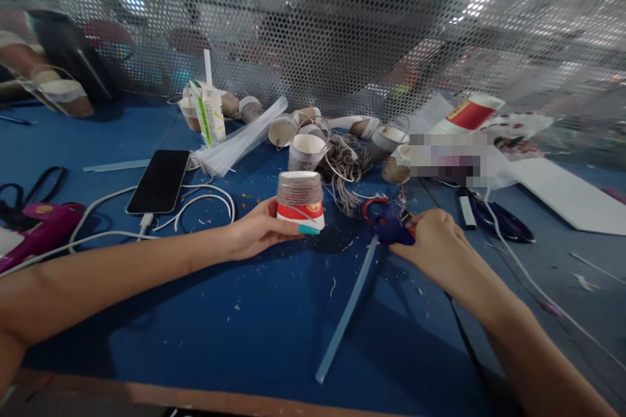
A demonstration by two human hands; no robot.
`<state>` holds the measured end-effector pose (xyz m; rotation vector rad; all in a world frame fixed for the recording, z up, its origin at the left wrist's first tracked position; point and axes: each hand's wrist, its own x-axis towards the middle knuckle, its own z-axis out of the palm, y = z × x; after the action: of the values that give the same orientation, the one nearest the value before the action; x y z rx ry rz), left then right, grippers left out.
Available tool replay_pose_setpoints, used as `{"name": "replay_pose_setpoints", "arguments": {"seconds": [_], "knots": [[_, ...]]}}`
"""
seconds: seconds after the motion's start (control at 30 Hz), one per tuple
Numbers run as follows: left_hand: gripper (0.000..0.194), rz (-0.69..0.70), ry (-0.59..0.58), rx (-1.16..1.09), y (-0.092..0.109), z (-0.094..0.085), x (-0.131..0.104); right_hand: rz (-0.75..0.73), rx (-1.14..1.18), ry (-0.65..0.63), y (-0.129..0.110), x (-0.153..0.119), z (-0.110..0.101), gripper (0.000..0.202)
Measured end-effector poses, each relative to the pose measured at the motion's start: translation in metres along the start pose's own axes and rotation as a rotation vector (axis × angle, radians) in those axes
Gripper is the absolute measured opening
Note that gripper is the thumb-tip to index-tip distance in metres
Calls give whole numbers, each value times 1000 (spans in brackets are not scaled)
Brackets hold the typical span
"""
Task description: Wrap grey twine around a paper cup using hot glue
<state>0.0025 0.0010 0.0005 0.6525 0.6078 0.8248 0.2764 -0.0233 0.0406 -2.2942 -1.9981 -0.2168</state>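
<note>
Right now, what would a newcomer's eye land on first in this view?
Probably the red and white cup wrapped in grey cord, held up in the left hand near the middle of the blue table. Next, the dark blue glue gun at the right hand, a long translucent stick slanting from it toward the near edge. Behind them, a perforated metal screen spans the view.

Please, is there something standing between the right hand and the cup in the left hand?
Yes: the blue glue gun, gripped by the right hand, with its translucent glue stick. Between the gun and the cup nothing visible blocks the way; the loose yarn lies farther back.
</note>
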Motion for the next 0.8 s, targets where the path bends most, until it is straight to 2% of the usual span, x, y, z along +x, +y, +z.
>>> {"name": "replay_pose_setpoints", "arguments": {"seconds": [0.07, 0.17, 0.23, 0.3, 0.37, 0.43, 0.53, 0.67, 0.8], "knots": [[50, -1, -10, 1, 0, 0, 0, -6, 15, 23, 13, 2, 7, 41], [51, -12, -21, -5, 2, 1, 0, -130, 27, 199, 25, 0, 11, 56], [52, -24, -34, -11, 3, 1, 0, -227, 20, 312, 24, -3, 5, 64], [50, -33, -51, -15, 4, 2, 0, -280, 75, 339, 16, -8, -6, 64], [48, -35, -63, -14, 4, 2, 0, -354, 272, 275, 2, -14, -17, 50], [46, -37, -68, -4, 3, 1, 1, -478, 562, 196, -13, -21, -24, 35], [45, -25, -57, 11, 1, 0, 3, -676, 847, 109, -32, -34, -24, 24], [50, 4, -66, 33, -2, 1, 4, -851, 907, -134, -46, -48, -12, 16], [54, 29, -105, 86, -2, 2, 2, -833, 908, -276, -51, -52, -5, 12]]}}
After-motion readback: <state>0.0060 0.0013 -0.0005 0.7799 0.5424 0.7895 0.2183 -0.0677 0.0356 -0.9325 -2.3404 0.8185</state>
